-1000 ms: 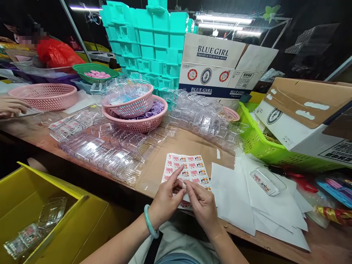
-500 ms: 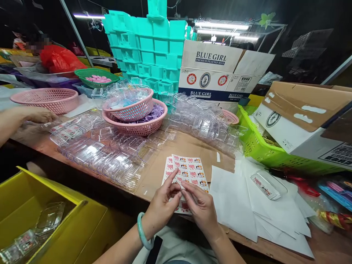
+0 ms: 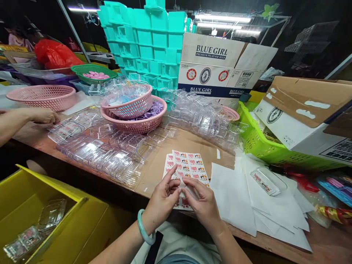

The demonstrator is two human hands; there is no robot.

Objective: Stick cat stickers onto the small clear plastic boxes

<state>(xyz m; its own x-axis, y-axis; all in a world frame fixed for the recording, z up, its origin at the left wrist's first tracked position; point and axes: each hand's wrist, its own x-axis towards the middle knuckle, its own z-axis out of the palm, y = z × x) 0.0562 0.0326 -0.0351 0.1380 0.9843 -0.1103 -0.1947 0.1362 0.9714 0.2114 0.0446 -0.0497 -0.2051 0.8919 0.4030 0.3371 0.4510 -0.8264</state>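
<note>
Pinching narrowly with left hand (image 3: 164,196) and right hand (image 3: 202,198) on pale bit (image 3: 181,184), too small to identify, over sticker sheets (image 3: 191,165) at near edge of worktop (image 3: 327,242). Probably best to keep touch light, pull low and evenly, avoid creasing.

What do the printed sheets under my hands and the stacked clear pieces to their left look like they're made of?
Printed sheets: probably paper, perhaps coated, since they lie thin and flat.

Stacked clear pieces: likely hard, glossy plastic, being see-through with bright highlights; the exact type isn't tellable.
</note>
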